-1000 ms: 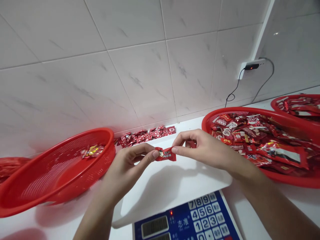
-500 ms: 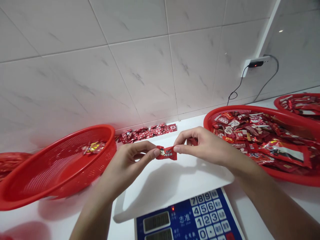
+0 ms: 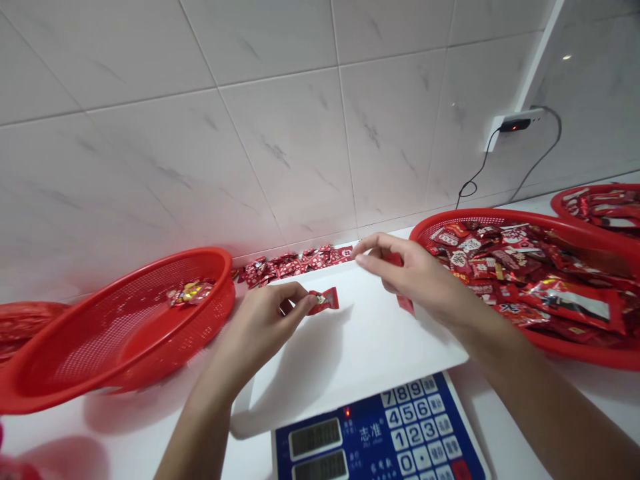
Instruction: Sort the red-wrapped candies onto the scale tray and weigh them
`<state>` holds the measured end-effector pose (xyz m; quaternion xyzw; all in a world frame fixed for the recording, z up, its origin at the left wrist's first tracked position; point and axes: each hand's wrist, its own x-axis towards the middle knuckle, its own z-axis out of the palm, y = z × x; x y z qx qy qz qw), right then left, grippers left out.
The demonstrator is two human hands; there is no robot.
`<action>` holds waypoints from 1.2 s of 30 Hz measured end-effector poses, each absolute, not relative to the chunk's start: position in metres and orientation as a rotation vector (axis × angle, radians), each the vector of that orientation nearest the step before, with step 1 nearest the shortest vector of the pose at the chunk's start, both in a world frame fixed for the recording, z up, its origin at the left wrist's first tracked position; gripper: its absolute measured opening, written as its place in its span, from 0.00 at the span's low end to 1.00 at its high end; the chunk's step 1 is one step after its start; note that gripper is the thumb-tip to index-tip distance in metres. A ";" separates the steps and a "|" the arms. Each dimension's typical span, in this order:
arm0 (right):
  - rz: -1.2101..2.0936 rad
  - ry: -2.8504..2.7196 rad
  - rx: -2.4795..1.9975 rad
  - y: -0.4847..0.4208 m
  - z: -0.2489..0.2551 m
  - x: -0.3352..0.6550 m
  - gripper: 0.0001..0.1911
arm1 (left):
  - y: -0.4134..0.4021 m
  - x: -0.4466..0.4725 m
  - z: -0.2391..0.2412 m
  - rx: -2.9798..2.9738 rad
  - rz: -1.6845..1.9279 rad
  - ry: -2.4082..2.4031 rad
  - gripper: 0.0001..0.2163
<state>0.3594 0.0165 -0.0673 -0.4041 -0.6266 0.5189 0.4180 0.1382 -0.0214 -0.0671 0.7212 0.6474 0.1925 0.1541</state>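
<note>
Part of a red wrapper shows between and under the fingers of the right hand (image 3: 415,277), but too little of it is visible to tell what it is or how firmly it is gripped; the thumb and forefinger are stretched out, nearly meeting. The left hand (image 3: 265,320) pinches one end of a small red foil-wrapped sweet (image 3: 324,300) between thumb and forefinger, the rest of its fingers curled in. The print on the sweet is too small to read. It hangs just above the smooth white weighing plate (image 3: 350,347) of a scale, whose blue keypad panel (image 3: 380,437) is cut off by the lower edge below both hands.

Left of the left hand, a round red plastic mesh basket (image 3: 75,373) sits tilted on the white worktop (image 3: 135,440), with a single crinkled gold-and-red wrapped sweet (image 3: 189,292) in it. Right of the right hand, a second red mesh basket (image 3: 595,350), cut off at the edge, is heaped with glossy red packets (image 3: 525,273). Beyond the hands, a row of small red sweets (image 3: 295,265) lies along the foot of the white marbled tile wall (image 3: 280,133).
</note>
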 end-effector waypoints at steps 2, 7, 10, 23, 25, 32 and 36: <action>1.447 -1.384 -0.914 0.017 -0.068 0.359 0.07 | -0.018 0.138 -0.071 2.098 0.459 1.878 0.19; 1.662 -1.099 -0.589 0.016 -0.073 0.348 0.12 | -0.019 0.140 -0.074 2.069 0.461 1.897 0.17; 1.663 -1.085 -0.439 0.009 -0.080 0.335 0.11 | -0.029 0.153 -0.071 1.991 0.715 1.722 0.17; 1.482 -1.728 -0.809 0.004 -0.058 0.361 0.06 | -0.050 0.154 -0.052 2.064 0.801 1.481 0.16; 1.551 -1.769 -0.788 0.003 -0.056 0.363 0.09 | -0.049 0.150 -0.051 2.087 0.847 1.500 0.16; 1.521 -1.750 -0.796 0.002 -0.060 0.361 0.11 | -0.049 0.148 -0.048 2.083 0.877 1.434 0.14; 1.564 -1.754 -0.761 0.002 -0.057 0.361 0.09 | -0.051 0.144 -0.047 2.052 0.872 1.433 0.14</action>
